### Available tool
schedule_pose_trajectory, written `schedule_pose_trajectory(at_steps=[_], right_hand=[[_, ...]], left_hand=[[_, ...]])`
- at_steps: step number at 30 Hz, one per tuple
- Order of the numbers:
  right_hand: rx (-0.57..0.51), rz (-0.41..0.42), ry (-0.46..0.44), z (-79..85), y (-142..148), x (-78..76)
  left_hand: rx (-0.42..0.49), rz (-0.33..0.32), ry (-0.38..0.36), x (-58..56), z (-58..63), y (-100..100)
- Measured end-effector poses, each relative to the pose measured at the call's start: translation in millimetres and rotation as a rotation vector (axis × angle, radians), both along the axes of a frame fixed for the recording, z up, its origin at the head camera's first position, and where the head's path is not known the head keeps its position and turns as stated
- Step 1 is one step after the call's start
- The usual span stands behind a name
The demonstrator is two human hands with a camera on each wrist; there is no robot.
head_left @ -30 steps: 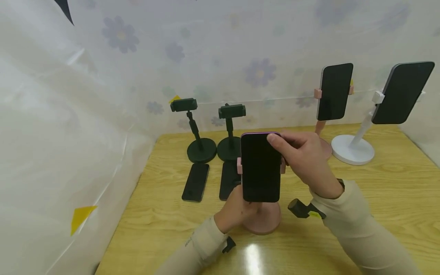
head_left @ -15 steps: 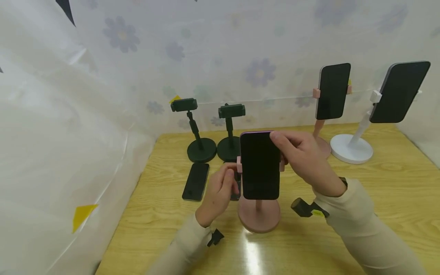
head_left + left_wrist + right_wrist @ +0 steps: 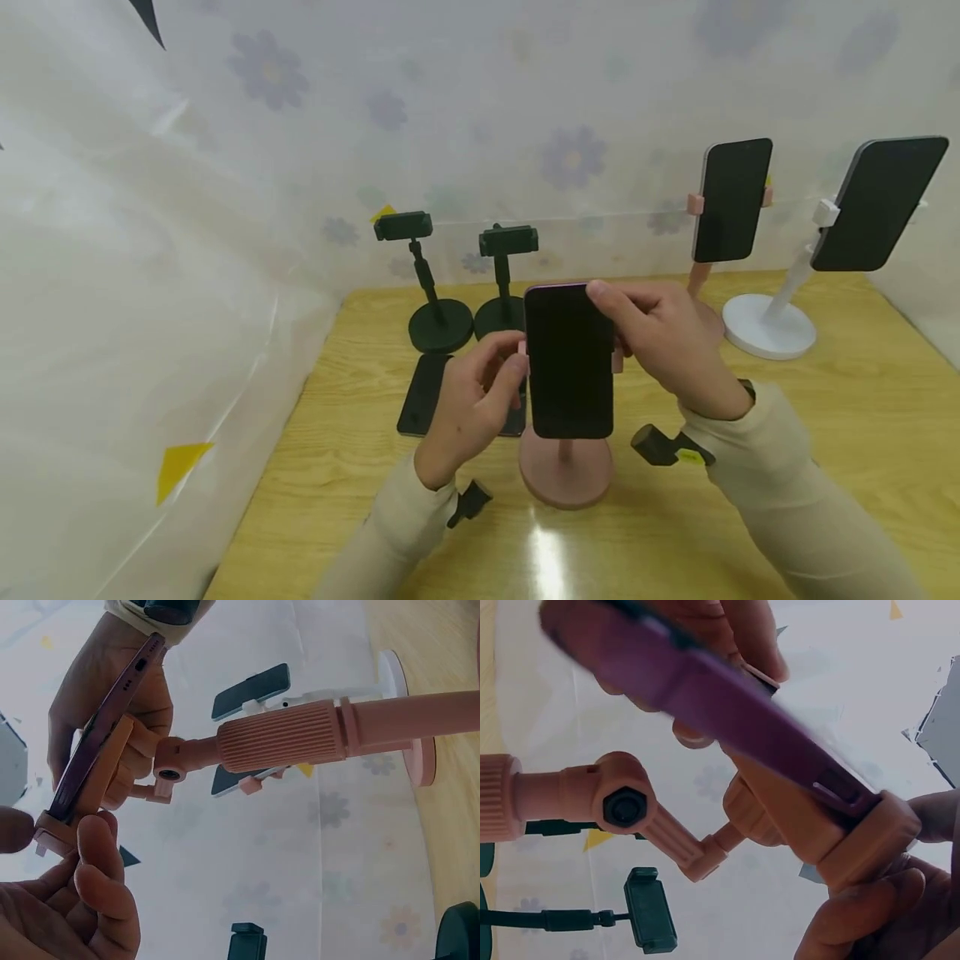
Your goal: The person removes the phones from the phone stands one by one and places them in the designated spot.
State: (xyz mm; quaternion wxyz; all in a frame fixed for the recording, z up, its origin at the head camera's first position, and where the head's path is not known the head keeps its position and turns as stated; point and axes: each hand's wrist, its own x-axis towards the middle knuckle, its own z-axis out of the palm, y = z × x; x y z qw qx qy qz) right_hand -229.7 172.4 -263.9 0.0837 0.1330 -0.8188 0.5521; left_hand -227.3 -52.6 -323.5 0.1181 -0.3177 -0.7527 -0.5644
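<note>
Because the pink clamp (image 3: 110, 765) takes the purple-edged phone (image 3: 570, 367) by its two long sides, the phone stands upright above the round base of the near pink stand (image 3: 566, 479), its dark screen facing the person. The right hand (image 3: 667, 350) holds the phone's upper right corner, thumb on the front and the other fingers curled behind, touching the clamp's right end; this presumably keeps phone and clamp from swinging. The left hand (image 3: 465, 408) pinches the clamp's left end between thumb and fingers, probably to steady or adjust it against that side.

Two loose phones lie flat on the worktop (image 3: 660, 542), the left one (image 3: 422, 396) and the inner one (image 3: 515, 423), each before a dark green stand, the outer (image 3: 424, 279) and the inner (image 3: 502, 275), perhaps so each is paired with its holder. Further right, the rear pink stand (image 3: 701, 279) and the white stand (image 3: 772, 321) each bear an upright phone.

Compared with half a second ago, the left hand sits slightly higher and closer around the clamp's end, now covering part of the left loose phone. The right hand's grip looks the same.
</note>
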Motion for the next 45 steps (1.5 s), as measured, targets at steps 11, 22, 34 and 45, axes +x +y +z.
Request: schedule_pose_trajectory(at_steps=[11,22,34,45], right_hand=[[-0.014,0.02,-0.02,2.5,1,-5.4],[-0.045,0.116,0.071,-5.7,2,-3.7],[0.049,0.181,0.168,-11.2,1,1.4],[0.09,0.143,0.253,-16.6,-1,2.4]], left_hand=[[-0.1,0.007,0.071,-4.3,13.6,-1],[-0.172,0.017,0.058,0.5,21.7,-2],[-0.272,0.09,0.147,5.3,32.8,-2],[-0.437,0.056,0.157,3.8,49.0,-4]])
